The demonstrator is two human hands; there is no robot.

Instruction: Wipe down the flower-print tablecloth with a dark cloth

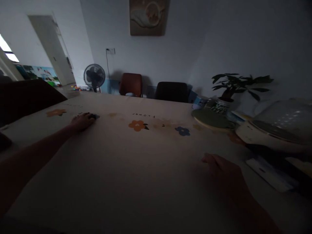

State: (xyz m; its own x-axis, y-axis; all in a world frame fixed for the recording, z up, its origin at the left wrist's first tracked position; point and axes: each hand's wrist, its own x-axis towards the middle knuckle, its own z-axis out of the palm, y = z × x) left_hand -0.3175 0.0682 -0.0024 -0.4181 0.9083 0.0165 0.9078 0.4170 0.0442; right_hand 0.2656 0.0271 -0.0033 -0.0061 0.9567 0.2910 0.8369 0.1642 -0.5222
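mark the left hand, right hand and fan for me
Left hand (82,121): head view, on the back of the hand.
Right hand (224,169): head view, middle of the hand.
Fan (94,76): head view, near the hub.

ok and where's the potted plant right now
In the head view, the potted plant stands at the far right of the table, behind the green disc, near the blue-and-white container.

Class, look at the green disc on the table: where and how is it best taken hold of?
Probably pinch the green disc by its near-left rim, coming from the front left. It lies flat and looks thin, and that rim faces bare tablecloth, whereas the plant is behind and the white pot crowds its right.
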